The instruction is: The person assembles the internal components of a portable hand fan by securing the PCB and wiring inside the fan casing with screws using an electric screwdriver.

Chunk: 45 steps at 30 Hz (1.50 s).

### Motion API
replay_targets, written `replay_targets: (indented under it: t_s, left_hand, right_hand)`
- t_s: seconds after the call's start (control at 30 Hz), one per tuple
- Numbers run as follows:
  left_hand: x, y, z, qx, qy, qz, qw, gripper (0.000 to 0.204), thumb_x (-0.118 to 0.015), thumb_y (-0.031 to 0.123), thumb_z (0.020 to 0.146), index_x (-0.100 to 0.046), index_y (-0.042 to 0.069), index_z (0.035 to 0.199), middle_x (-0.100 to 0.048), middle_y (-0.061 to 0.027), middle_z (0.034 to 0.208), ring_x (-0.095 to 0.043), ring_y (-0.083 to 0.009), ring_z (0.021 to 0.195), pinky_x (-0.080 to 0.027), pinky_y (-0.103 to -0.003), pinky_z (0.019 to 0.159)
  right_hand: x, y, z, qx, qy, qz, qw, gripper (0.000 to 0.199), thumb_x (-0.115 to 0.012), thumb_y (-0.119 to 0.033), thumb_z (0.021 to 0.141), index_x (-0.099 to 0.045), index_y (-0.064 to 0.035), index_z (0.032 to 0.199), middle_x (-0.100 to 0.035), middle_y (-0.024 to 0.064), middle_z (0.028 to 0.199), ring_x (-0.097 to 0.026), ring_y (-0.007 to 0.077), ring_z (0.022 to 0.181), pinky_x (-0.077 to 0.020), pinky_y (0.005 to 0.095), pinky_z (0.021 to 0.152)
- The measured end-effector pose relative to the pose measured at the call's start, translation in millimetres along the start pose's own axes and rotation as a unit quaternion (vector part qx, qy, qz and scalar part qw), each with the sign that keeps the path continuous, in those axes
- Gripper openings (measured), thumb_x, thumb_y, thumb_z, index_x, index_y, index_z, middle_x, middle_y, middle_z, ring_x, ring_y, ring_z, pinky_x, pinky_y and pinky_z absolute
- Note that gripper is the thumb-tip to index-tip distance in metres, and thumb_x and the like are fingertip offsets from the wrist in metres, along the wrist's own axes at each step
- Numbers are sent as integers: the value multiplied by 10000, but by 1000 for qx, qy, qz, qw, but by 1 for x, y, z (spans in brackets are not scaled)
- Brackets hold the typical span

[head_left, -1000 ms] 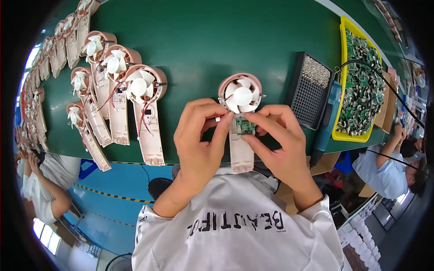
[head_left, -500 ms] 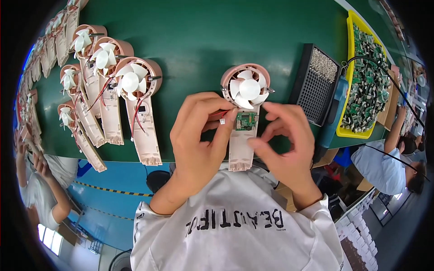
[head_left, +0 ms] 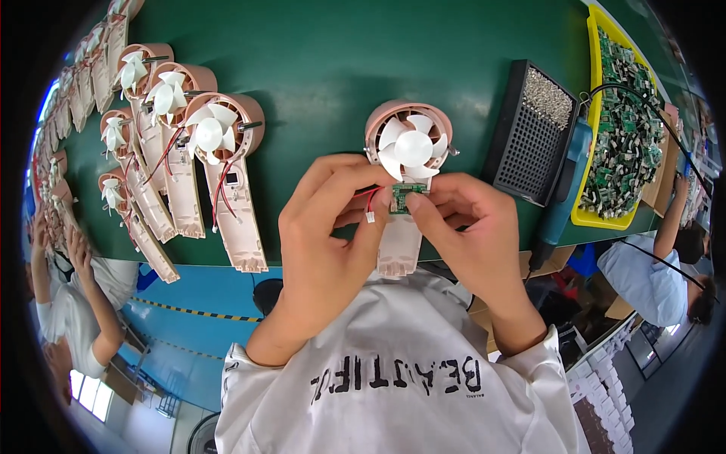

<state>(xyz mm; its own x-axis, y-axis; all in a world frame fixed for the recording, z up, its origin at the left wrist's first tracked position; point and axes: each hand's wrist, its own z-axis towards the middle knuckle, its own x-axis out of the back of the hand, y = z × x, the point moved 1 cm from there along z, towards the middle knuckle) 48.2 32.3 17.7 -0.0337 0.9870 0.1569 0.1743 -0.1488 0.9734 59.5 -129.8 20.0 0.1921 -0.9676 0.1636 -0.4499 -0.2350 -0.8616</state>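
Note:
A handheld fan's pink half-shell [head_left: 398,246] lies in front of me, its white fan blades [head_left: 414,148] at the far end and its handle toward me. On the handle sits a small green circuit board [head_left: 408,198]. My left hand [head_left: 327,227] is closed, thumb at the board's left edge; red and black wires with a white plug [head_left: 370,216] hang beside that thumb. My right hand [head_left: 470,231] is closed too, thumb pressing the board's right part and fingers curled along the shell's right side. The fingertips under the board's edges are partly hidden.
Several similar fan shells [head_left: 240,208] with blades and loose wires lie at the left. At the right are a black tray [head_left: 532,136] of small metal screws, a teal electric screwdriver [head_left: 563,193] and a yellow bin [head_left: 592,83] full of circuit boards. Other people work at both sides.
My right hand has moved in to the left, and its thumb now rests on the circuit board. My left hand stays at the board's left edge.

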Motion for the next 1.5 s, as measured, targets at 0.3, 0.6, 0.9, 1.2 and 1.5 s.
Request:
replay_targets:
  t_s: [0.3, 0.6, 0.9, 1.2, 1.5]
  left_hand:
    - [3, 1, -4, -21, -70, 11, 997, 356, -659, -105, 803, -685, 17, 1136, -615, -137, 1068, -665, -203, 842, -577, -304, 776]
    - [6, -8, -2, 47, -78, -63, 994, 353, -631, -165, 813, -694, -15, 1127, -650, -121, 1085, -666, -159, 945, -587, -258, 796]
    - [3, -11, 27, 18, 6, -42, 999, 318, -694, -60, 857, -653, -51, 1172, -669, -87, 1085, -630, -109, 923, -531, -221, 783]
    - [15, -14, 25, 0, 10, -31, 999, 309, -668, -75, 862, -665, -32, 1168, -654, -79, 1087, -649, -119, 952, -554, -216, 766]
    - [21, -18, 24, 13, 8, -62, 998, 319, -657, -87, 860, -660, -29, 1173, -643, -88, 1116, -646, -130, 984, -559, -219, 777]
  right_hand:
    - [5, 1, 3, 5, -11, 23, 1000, 135, -731, -83, 851, -675, 15, 925, -728, 85, 767, -696, 108, 671, -542, 239, 593]
    - [53, -17, -5, 304, 175, -245, 904, 498, -824, -186, 768, -613, 2, 1178, -646, 169, 1139, -646, 301, 1014, -522, 352, 862]
    - [45, 4, 8, 223, 334, -482, 779, 873, -705, -499, 824, -369, 47, 1417, -458, 292, 1365, -398, 467, 1294, -282, 559, 1059]
    - [33, 8, 16, 184, 379, -486, 766, 844, -705, -397, 834, -327, 79, 1420, -422, 295, 1405, -299, 448, 1385, -139, 593, 1131]
    - [25, 7, -2, 236, 236, -359, 872, 909, -742, -217, 734, -260, 45, 1460, -377, 275, 1430, -357, 433, 1331, -255, 573, 1110]
